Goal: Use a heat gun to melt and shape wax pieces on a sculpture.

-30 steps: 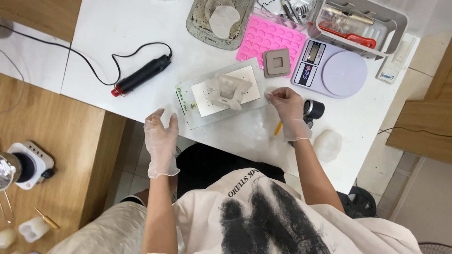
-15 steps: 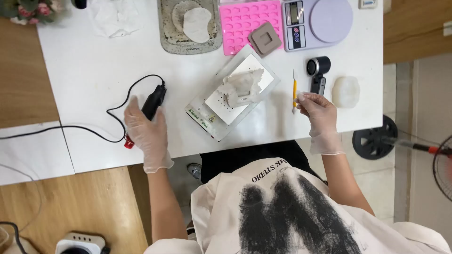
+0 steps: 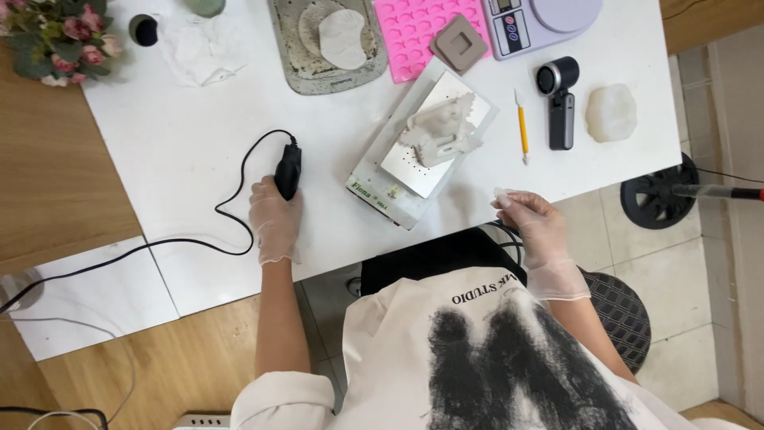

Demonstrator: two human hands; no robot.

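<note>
Gripping a black corded tool, the gloved left hand has its fingers wrapped round the body, near the front edge of the white worktop, with the cord looping off toward the left edge. By the look of it, the step in hand is picking this tool up; the next move would call for a firm hold and slack in that cord. Just right of it sits a metal box with a pale moulded piece on top. The gloved right hand hovers at the front edge, fingertips pinched together on something too small to make out. Beyond lie a yellow-handled pick and a pink mould.
</note>
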